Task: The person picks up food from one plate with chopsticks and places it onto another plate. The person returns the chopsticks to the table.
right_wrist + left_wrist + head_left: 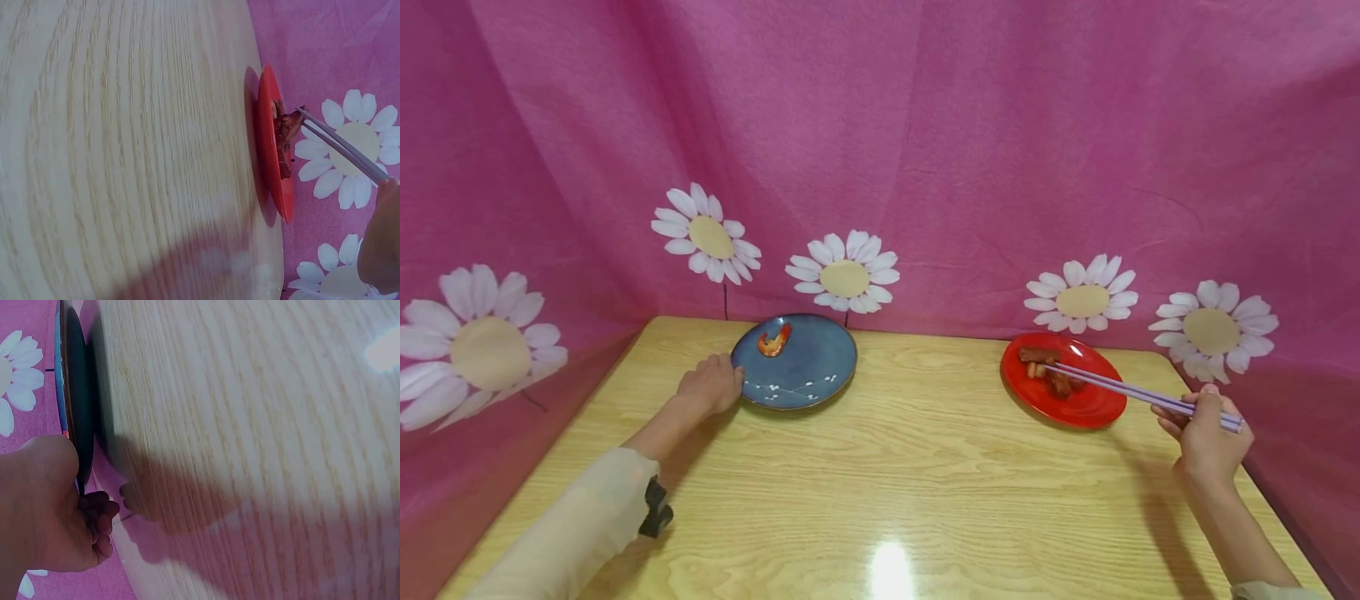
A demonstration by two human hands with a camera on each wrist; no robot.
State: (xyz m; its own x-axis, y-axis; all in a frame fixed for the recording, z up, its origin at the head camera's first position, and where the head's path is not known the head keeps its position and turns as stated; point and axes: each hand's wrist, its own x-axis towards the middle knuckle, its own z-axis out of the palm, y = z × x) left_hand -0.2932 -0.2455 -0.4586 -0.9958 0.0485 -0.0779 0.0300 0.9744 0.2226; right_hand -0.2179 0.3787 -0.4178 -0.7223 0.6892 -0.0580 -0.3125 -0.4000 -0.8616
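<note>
At the left, my left hand (711,385) grips the near-left rim of a blue plate (805,367), its fingers curled at the edge in the left wrist view. White blossoms mark the plate, and one cooked shrimp (774,340) lies toward its far left. My right hand (1213,442) holds a pair of pale purple chopsticks (1138,392) that slant down to the left. Their tips meet the brown pieces of meat (289,128) piled on a red plate (1093,412). Seen from the right wrist, the tips are at the top piece of the pile.
Both plates stand near the back edge of a light wooden table (880,467). Pink cloth (955,167) with large white daisies hangs behind the table and along both sides. A bright light reflection (891,571) shows on the near tabletop.
</note>
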